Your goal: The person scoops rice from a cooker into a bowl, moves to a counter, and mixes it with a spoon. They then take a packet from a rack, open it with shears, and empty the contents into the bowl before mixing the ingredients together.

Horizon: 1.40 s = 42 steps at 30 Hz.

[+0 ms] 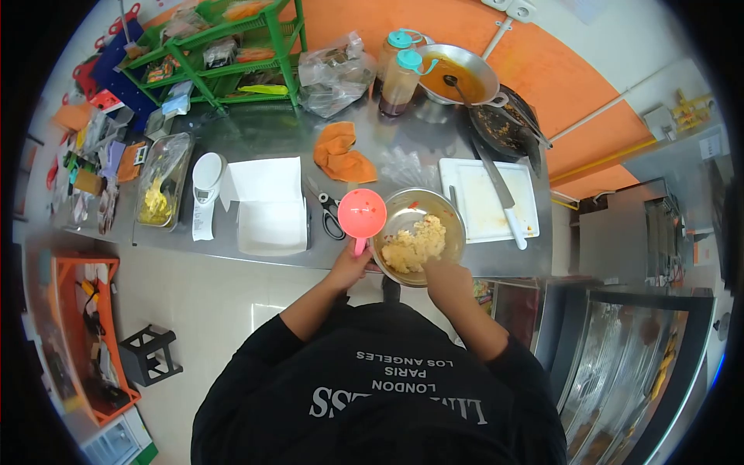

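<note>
My left hand (350, 267) is closed around the handle of a pink plastic scoop (362, 209), its round cup facing up with small red bits inside. To the right of the scoop, a metal bowl (453, 225) at the table's front edge contains a pale, lumpy mash (415, 246) with red specks. My right hand (447, 280) reaches over the bowl's near right rim, fingers curled down toward the mash. What it grips is hidden under the fingers.
Black-handled scissors (332, 221) and an open white box (271, 221) lie left. Right, a white board (465, 174) bears a knife (500, 190). Behind are an orange cloth (341, 153), squeeze bottles (401, 85) and a pan of orange sauce (487, 71).
</note>
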### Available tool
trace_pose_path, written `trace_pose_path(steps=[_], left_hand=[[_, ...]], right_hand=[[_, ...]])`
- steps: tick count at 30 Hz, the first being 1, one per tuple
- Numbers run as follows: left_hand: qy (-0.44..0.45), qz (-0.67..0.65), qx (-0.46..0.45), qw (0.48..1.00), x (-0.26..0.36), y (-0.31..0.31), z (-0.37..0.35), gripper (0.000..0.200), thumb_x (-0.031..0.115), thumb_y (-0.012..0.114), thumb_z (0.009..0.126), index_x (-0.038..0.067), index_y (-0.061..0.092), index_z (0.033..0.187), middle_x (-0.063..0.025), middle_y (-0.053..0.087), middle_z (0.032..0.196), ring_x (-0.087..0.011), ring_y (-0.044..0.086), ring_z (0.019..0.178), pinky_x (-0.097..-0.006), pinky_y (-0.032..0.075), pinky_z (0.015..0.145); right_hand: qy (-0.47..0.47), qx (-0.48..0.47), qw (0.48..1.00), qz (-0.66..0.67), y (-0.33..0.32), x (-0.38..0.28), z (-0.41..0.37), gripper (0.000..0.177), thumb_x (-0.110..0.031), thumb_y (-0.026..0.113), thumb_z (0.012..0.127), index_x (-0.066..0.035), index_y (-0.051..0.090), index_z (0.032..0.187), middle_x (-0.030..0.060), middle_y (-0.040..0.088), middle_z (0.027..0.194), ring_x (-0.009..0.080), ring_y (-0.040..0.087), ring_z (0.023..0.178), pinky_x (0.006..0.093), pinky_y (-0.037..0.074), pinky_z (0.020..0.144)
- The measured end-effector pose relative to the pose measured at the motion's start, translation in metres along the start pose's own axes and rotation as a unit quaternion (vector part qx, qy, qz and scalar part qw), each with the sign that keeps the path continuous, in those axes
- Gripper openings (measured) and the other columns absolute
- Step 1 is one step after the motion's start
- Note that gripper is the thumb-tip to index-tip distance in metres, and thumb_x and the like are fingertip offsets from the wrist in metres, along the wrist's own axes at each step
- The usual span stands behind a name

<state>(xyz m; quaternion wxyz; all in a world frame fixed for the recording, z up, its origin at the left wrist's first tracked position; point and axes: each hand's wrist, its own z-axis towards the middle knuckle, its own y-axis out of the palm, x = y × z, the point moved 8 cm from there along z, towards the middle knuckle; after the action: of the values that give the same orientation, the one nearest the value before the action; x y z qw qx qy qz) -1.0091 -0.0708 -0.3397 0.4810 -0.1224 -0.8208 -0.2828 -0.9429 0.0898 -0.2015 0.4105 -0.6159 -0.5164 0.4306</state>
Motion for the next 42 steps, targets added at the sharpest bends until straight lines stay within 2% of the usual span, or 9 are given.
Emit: trace_pose_path(steps=[5,13,17,19,29,34,37,40,42], left_hand=[[-0.018,-0.001,0.013,1.000,-0.001,0.008,-0.003,0.026,0.018,0.045,0.099,0.010,0.036,0.123,-0.0042,0.054,0.102,-0.0181,0.070,0.078,-0.0168,0.037,0.041],[-0.020,-0.003,0.027,0.999,0.003,0.010,-0.005,0.028,0.017,0.044,0.099,0.011,0.033,0.124,-0.0032,0.051,0.097,-0.0179,0.069,0.076,-0.0177,0.039,0.042],[-0.027,-0.009,0.018,0.999,0.006,0.011,-0.007,0.029,0.018,0.045,0.099,0.011,0.033,0.124,-0.0031,0.051,0.097,-0.0173,0.068,0.075,-0.0175,0.039,0.042],[-0.014,-0.008,0.027,1.000,0.008,0.011,-0.005,0.023,0.019,0.045,0.099,0.011,0.035,0.118,-0.0035,0.052,0.095,-0.0170,0.068,0.074,-0.0175,0.039,0.042],[0.002,-0.011,0.037,0.999,0.004,0.009,-0.006,0.012,0.020,0.044,0.099,0.012,0.037,0.104,-0.0048,0.053,0.093,-0.0158,0.068,0.074,-0.0159,0.035,0.041],[0.013,0.029,0.038,0.999,0.012,0.009,-0.009,0.036,0.022,0.043,0.100,0.012,0.032,0.133,-0.0057,0.058,0.105,-0.0137,0.068,0.074,-0.0160,0.036,0.041],[0.023,0.031,0.062,0.997,0.008,0.008,-0.008,0.046,0.025,0.043,0.100,0.014,0.027,0.142,-0.0053,0.061,0.111,-0.0116,0.068,0.072,-0.0169,0.036,0.041],[0.030,0.105,0.105,0.988,-0.001,0.003,-0.008,0.046,0.031,0.047,0.098,0.015,0.034,0.139,-0.0041,0.063,0.110,-0.0103,0.067,0.070,-0.0172,0.038,0.043],[0.114,0.053,0.132,0.983,0.026,0.021,-0.024,0.048,0.036,0.052,0.096,0.016,0.037,0.136,-0.0019,0.063,0.104,-0.0091,0.066,0.069,-0.0177,0.039,0.044]], right_hand=[[-0.011,-0.014,0.999,0.036,0.053,0.003,0.002,0.020,-0.020,0.047,0.091,-0.004,0.059,0.092,0.0190,0.067,0.080,0.0354,0.068,0.074,0.0477,0.053,0.067],[0.104,0.033,0.994,0.014,0.011,0.095,0.020,0.030,-0.023,0.045,0.094,-0.004,0.062,0.079,0.0193,0.068,0.081,0.0361,0.068,0.075,0.0447,0.054,0.066],[0.125,0.063,0.990,-0.015,0.019,0.069,0.013,0.025,-0.020,0.046,0.092,-0.004,0.063,0.083,0.0190,0.068,0.081,0.0362,0.068,0.073,0.0443,0.055,0.065],[0.108,0.066,0.992,-0.009,0.059,0.054,0.016,0.020,-0.017,0.046,0.090,-0.004,0.061,0.087,0.0174,0.068,0.077,0.0354,0.068,0.071,0.0440,0.055,0.064],[-0.012,0.011,1.000,-0.022,0.044,0.032,-0.007,0.016,-0.015,0.047,0.089,-0.006,0.060,0.092,0.0166,0.066,0.075,0.0331,0.068,0.073,0.0428,0.053,0.061],[-0.026,0.021,0.999,-0.037,-0.001,0.059,0.025,0.020,-0.019,0.048,0.089,-0.008,0.065,0.091,0.0148,0.068,0.083,0.0328,0.068,0.077,0.0449,0.052,0.065],[-0.069,-0.065,0.992,-0.084,-0.017,0.052,0.005,0.021,-0.019,0.050,0.087,-0.009,0.068,0.090,0.0144,0.069,0.087,0.0332,0.068,0.081,0.0457,0.052,0.067],[-0.136,-0.118,0.978,-0.108,0.024,0.039,0.010,0.023,-0.020,0.050,0.087,-0.009,0.069,0.095,0.0163,0.069,0.092,0.0326,0.068,0.086,0.0455,0.052,0.071],[-0.197,-0.041,0.977,-0.069,0.030,0.032,0.026,0.025,-0.021,0.050,0.087,-0.009,0.070,0.098,0.0159,0.070,0.092,0.0322,0.068,0.086,0.0457,0.052,0.071]])
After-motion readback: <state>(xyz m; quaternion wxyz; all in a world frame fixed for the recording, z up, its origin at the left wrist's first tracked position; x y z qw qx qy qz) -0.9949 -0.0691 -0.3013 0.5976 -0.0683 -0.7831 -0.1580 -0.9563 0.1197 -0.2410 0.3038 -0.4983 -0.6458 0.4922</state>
